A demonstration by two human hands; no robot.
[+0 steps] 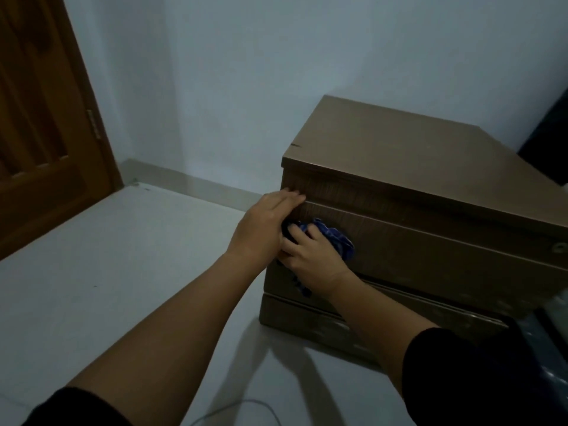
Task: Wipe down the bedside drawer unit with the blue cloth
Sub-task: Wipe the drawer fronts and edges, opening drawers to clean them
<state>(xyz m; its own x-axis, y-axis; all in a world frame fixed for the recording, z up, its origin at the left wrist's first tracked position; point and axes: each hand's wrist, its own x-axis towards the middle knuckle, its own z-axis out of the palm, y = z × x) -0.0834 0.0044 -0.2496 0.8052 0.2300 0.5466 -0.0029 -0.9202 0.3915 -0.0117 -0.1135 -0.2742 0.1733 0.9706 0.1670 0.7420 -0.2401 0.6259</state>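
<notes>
The brown bedside drawer unit (pixel 415 167) stands on the floor against the wall, right of centre. My right hand (pixel 310 253) presses the crumpled blue cloth (pixel 336 238) against the left part of the upper drawer front; a strip of cloth hangs below my wrist. My left hand (pixel 264 222) lies flat with fingers together on the unit's front left corner, just left of the cloth and touching my right hand. It holds nothing.
A wooden door (pixel 40 124) stands at the left. Pale tiled floor (pixel 123 272) spreads in front of the unit. A thin cable (pixel 246 405) lies on the floor near me. A dark object (pixel 550 139) sits behind the unit at right.
</notes>
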